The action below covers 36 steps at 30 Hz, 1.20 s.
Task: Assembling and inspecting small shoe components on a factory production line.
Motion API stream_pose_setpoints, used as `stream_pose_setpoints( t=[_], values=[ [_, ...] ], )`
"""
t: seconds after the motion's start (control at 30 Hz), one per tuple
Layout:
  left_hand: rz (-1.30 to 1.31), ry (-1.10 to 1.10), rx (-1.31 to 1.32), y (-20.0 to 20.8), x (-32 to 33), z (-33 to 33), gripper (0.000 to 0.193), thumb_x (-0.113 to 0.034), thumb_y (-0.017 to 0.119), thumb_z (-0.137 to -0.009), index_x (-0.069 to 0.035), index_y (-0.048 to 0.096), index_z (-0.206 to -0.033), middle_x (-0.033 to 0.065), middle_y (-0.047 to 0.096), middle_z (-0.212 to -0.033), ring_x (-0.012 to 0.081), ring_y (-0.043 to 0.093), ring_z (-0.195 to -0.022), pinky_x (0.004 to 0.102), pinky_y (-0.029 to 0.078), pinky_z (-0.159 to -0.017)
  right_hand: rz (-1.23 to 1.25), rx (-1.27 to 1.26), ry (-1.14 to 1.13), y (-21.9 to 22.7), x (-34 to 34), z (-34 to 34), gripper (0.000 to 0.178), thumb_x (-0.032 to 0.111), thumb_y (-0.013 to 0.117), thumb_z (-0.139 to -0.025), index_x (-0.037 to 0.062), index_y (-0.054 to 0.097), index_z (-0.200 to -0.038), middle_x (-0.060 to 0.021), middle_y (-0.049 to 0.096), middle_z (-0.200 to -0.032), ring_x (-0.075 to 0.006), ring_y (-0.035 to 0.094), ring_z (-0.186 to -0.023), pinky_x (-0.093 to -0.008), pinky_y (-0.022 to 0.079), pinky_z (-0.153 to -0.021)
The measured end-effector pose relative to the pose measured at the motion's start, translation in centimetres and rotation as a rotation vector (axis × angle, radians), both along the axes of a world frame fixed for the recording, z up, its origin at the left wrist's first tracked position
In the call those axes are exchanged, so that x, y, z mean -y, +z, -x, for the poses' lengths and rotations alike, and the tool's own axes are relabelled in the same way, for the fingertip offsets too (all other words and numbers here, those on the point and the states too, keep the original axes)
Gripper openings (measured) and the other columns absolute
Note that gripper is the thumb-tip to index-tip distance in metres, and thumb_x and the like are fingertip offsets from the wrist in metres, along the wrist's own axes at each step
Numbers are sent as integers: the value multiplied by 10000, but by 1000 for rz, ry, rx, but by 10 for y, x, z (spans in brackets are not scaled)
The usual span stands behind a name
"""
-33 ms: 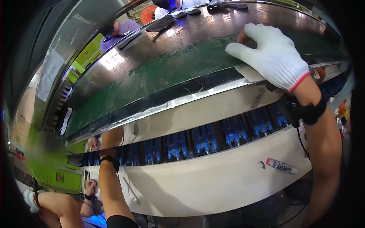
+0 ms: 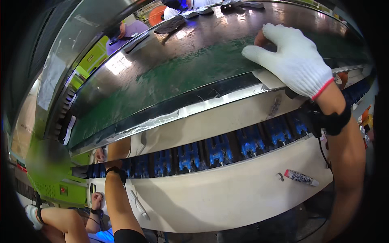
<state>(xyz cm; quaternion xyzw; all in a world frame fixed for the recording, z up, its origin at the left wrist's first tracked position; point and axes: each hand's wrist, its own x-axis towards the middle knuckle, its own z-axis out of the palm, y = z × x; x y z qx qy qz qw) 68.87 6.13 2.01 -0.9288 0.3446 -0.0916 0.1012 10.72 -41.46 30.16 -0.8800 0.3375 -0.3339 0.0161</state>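
In an apparent reaching step, your gloved right hand (image 2: 292, 60), spread and seemingly empty, lies over the near edge of the conveyor (image 2: 174, 87); your left hand, its grip untellable, is hidden beside the blue carriers (image 2: 219, 150), the next move probably calling for its careful withdrawal.

bright glare streaks the dark belt (image 2: 170, 77) and metal edge (image 2: 194, 107), soft shadows dim the pale tabletop (image 2: 239, 198), and fisheye curves bend toward black corners.
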Motion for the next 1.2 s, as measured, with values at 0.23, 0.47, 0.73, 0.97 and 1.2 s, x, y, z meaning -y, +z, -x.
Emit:
stream_pose_setpoints(
  t=[0.23,0.47,0.73,0.97,1.2],
  values=[
    [56,-46,-68,-4,15,-23,815,-340,898,-801,-110,630,-1535,205,672,-1520,370,575,-1488,484,478,-1230,-32,-38,-4,8,-4,1,412,441,772,-986,34,769,-1054,-162,748,-971,-290,741,-934,-420,585,-902],
    [146,-30,-107,7,-7,-26,795,-341,901,-798,-109,647,-1515,204,682,-1501,370,588,-1471,484,488,-1218,-2,30,62,2,-2,-5,385,419,788,-967,38,761,-1018,-160,718,-945,-296,715,-951,-424,566,-914],
    [264,133,-195,-14,-125,29,772,-343,904,-796,-108,667,-1491,204,694,-1479,371,603,-1452,484,499,-1203,-24,86,68,-2,-8,-1,319,323,778,-977,16,731,-1048,-130,695,-961,-257,685,-957,-387,532,-933],
    [312,-7,-337,-23,-56,26,752,-345,907,-794,-107,685,-1471,203,704,-1460,371,616,-1436,484,508,-1191,-50,39,40,11,-6,7,444,480,773,-954,36,748,-958,-200,722,-869,-381,739,-847,-458,586,-820],
    [338,-343,-511,-20,115,71,735,-347,910,-792,-106,700,-1453,202,713,-1443,371,627,-1422,484,516,-1180,-53,-63,68,19,1,6,528,520,632,-965,31,820,-1018,-264,794,-1039,-444,774,-1012,-538,609,-953]
  ],
)
